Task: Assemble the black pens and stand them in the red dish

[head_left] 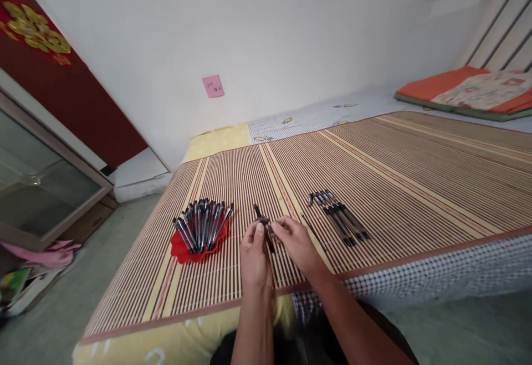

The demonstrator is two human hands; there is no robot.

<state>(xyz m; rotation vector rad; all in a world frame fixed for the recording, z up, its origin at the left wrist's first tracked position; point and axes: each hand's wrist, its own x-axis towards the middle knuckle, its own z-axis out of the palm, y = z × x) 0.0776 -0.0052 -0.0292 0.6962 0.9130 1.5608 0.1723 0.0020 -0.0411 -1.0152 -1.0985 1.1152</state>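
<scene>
My left hand is closed in a pinch around a dark pen, with its thumb on top. My right hand is closed too, its fingertips pinched at the same pen from the right. The fingers cover the pen's middle, so I cannot tell whether its parts are joined. Just right of my right hand, a thin dark rod lies slanted on the striped mat. Further right, several dark pens lie side by side, with short, clear-and-dark pieces in a row at their far ends.
On the left, a red scalloped tray holds a heap of black, clear-barrelled pens. The striped mat covers a bed against a white wall with a pink note. Folded orange bedding lies at the far right.
</scene>
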